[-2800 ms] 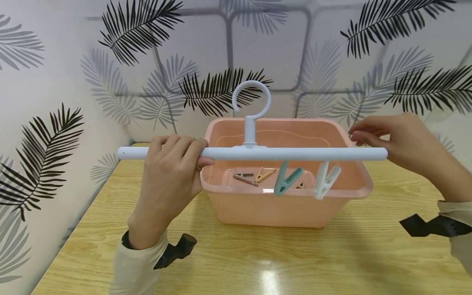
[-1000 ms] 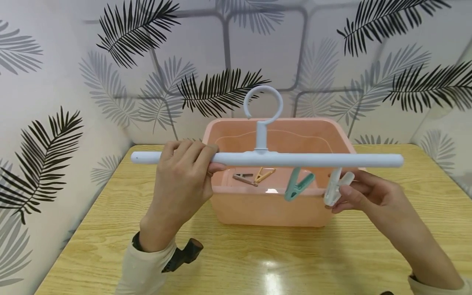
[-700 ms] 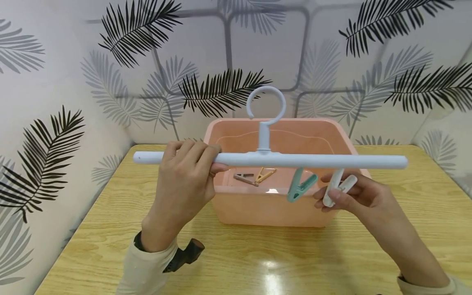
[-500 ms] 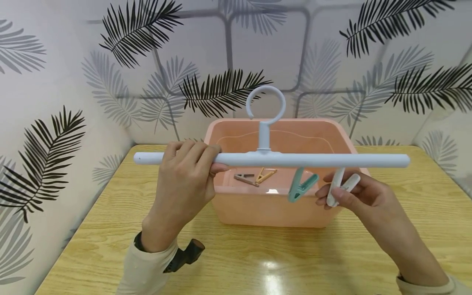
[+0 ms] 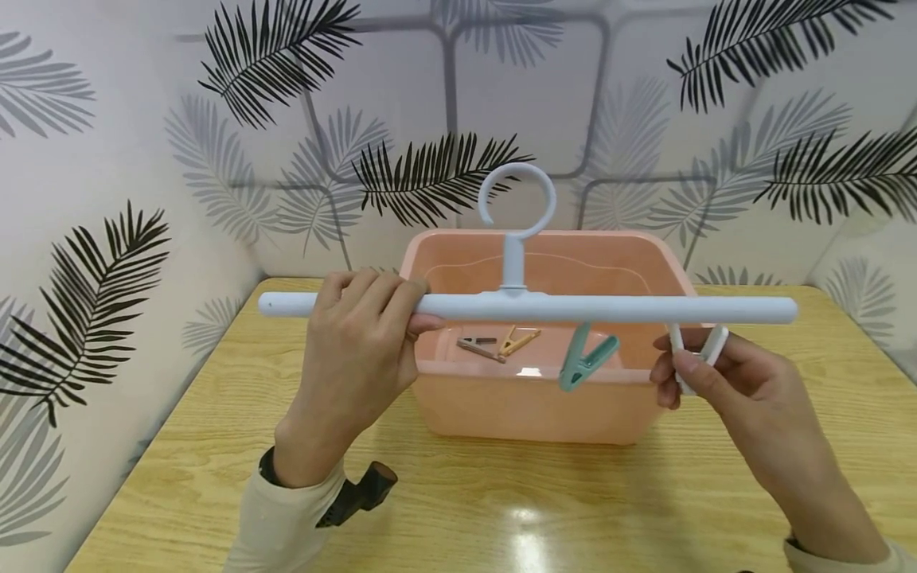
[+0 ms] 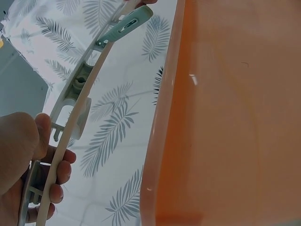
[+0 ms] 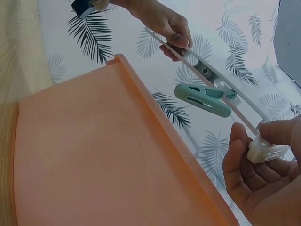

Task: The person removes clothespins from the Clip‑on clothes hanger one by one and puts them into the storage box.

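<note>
Leaf-print walls stand around a yellow wooden table [image 5: 215,446]. On it sits a pink plastic tub [image 5: 544,398] with a brown peg [image 5: 478,348] and a yellow peg [image 5: 519,341] lying inside. The left hand [image 5: 354,358] grips the long pale blue hanger bar [image 5: 530,306] and holds it level over the tub. The right hand [image 5: 723,382] pinches a white plastic peg [image 5: 696,354] that hangs near the bar's right end. A green plastic peg [image 5: 583,360] hangs beside it. It looks like the white peg is being taken off. Next, the squeeze must open it wide enough to slip free.
</note>
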Demonstrator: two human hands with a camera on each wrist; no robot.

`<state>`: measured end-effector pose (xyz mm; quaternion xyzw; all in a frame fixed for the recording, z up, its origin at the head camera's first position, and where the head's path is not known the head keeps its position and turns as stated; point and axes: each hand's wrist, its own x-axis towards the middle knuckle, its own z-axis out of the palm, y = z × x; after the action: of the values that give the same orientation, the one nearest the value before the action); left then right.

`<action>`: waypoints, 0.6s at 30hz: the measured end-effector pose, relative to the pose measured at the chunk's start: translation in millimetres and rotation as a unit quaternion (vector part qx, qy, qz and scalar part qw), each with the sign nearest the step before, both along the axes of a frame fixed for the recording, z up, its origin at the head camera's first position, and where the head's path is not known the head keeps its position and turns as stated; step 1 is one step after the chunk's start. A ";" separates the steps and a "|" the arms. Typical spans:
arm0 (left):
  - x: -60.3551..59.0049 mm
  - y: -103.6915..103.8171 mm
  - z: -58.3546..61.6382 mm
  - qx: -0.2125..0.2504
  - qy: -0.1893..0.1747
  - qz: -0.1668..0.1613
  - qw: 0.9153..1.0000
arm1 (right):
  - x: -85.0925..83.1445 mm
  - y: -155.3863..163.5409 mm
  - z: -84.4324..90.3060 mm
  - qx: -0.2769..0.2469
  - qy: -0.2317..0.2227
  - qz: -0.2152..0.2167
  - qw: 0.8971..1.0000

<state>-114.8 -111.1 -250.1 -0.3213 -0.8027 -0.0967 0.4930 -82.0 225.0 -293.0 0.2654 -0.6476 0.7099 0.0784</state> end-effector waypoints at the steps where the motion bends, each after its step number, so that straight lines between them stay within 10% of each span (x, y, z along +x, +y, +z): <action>1: 0.0 0.1 0.2 0.000 0.000 0.002 1.000 | 0.3 1.0 0.4 0.004 0.008 -0.009 1.000; 12: -0.3 0.8 -0.6 0.000 -0.007 0.007 1.000 | 5.4 -1.5 4.7 0.051 0.062 -0.131 0.988; 18: -0.5 1.2 -1.1 -0.004 -0.012 0.003 1.000 | 6.9 -2.9 5.0 0.132 0.113 -0.215 0.961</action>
<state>-115.3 -109.9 -251.1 -0.3198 -0.8098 -0.0958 0.4825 -75.0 222.1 -288.0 0.2062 -0.7644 0.5500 0.2657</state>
